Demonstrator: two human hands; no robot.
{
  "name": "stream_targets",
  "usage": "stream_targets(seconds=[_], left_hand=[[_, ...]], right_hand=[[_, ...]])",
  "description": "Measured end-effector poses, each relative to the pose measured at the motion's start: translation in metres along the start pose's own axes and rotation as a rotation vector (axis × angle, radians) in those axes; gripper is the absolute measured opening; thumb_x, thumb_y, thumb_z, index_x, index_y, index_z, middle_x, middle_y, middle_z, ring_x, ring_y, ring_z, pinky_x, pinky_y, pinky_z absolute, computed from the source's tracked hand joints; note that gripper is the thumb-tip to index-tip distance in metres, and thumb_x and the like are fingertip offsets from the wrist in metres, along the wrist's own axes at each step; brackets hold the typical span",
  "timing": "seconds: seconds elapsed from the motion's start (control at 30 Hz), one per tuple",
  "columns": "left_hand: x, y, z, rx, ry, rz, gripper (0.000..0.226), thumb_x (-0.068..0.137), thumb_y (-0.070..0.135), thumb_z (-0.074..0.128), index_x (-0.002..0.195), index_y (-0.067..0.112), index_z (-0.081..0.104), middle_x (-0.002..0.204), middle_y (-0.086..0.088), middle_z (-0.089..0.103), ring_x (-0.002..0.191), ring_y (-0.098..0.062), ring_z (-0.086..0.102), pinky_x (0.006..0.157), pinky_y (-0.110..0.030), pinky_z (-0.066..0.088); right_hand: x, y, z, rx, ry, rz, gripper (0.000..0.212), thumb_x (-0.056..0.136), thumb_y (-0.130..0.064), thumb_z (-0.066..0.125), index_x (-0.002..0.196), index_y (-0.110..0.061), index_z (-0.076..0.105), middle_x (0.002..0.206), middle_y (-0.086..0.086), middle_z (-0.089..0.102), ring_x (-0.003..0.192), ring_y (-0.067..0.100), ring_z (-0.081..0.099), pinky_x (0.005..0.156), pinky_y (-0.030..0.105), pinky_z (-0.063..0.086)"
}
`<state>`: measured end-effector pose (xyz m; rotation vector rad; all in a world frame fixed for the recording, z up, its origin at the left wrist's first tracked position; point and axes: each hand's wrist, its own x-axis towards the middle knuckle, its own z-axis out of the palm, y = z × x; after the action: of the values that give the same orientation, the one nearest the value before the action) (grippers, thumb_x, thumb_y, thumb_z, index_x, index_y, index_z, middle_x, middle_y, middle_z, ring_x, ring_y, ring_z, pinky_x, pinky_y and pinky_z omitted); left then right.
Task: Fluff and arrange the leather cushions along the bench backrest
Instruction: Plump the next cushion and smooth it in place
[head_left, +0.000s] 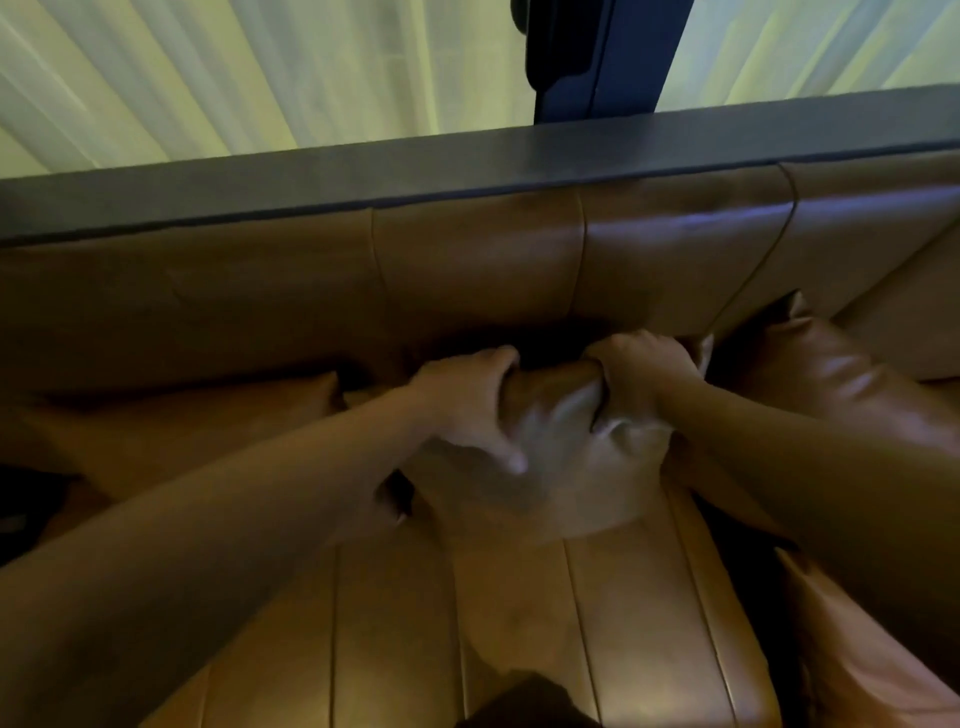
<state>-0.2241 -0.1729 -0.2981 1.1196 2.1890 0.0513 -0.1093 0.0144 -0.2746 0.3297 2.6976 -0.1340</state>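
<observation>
A tan leather cushion (550, 467) lies on the bench seat (519, 623), its top edge near the foot of the padded backrest (467, 270). My left hand (467, 410) grips its upper left edge, thumb pressed into the front face. My right hand (639, 374) clutches the upper right edge, bunching the leather. Another tan cushion (171, 431) lies flat to the left. A third cushion (831, 374) leans at the right, partly behind my right forearm.
A dark ledge (467, 161) caps the backrest, with pale pleated curtains (208, 78) and a dark blue post (597, 57) behind it. A further leather cushion (872, 654) shows at the lower right corner. A dark shape sits at the bottom edge.
</observation>
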Motion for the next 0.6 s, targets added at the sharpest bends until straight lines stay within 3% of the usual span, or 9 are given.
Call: stream_targets(seconds=[0.07,0.17,0.3,0.47,0.6], left_hand=[[-0.006,-0.038,0.001,0.14,-0.056,-0.059,0.142,0.049,0.069,0.093,0.16,0.028,0.016,0.161,-0.002,0.04,0.14,-0.031,0.048,0.11,-0.047,0.046],[-0.005,-0.065,0.004,0.113,-0.012,-0.129,0.135,0.051,0.065,0.094,0.16,0.029,0.023,0.16,0.0,0.044,0.141,-0.029,0.048,0.111,-0.049,0.046],[0.003,-0.07,0.006,0.058,0.053,-0.151,0.132,0.051,0.06,0.096,0.16,0.027,0.03,0.159,0.0,0.046,0.143,-0.028,0.048,0.113,-0.048,0.045],[0.009,-0.073,0.011,0.072,0.145,-0.125,0.127,0.053,0.061,0.094,0.159,0.028,0.032,0.158,0.001,0.049,0.141,-0.029,0.049,0.111,-0.049,0.044],[0.011,-0.067,0.028,0.121,0.287,-0.111,0.115,0.063,0.061,0.089,0.159,0.028,0.034,0.159,0.001,0.047,0.145,-0.026,0.045,0.117,-0.05,0.035]], right_hand=[[0.008,0.001,0.006,0.033,-0.001,0.014,0.073,0.049,-0.057,0.095,0.111,-0.03,0.067,0.107,-0.003,0.071,0.106,0.027,0.065,0.085,0.042,0.055],[0.025,-0.006,0.01,0.024,-0.027,-0.009,0.083,0.049,-0.062,0.092,0.121,-0.03,0.064,0.112,-0.003,0.071,0.108,0.027,0.064,0.083,0.041,0.054],[0.044,-0.01,0.007,-0.023,-0.029,-0.013,0.095,0.047,-0.064,0.092,0.13,-0.032,0.06,0.121,-0.003,0.07,0.117,0.028,0.063,0.098,0.049,0.046],[0.049,-0.002,0.015,-0.042,-0.024,0.025,0.097,0.045,-0.065,0.093,0.13,-0.031,0.059,0.119,-0.004,0.07,0.116,0.027,0.063,0.098,0.049,0.047],[0.054,0.006,0.031,-0.024,-0.029,0.091,0.103,0.044,-0.062,0.095,0.134,-0.029,0.054,0.126,-0.001,0.068,0.125,0.029,0.057,0.107,0.053,0.042]])
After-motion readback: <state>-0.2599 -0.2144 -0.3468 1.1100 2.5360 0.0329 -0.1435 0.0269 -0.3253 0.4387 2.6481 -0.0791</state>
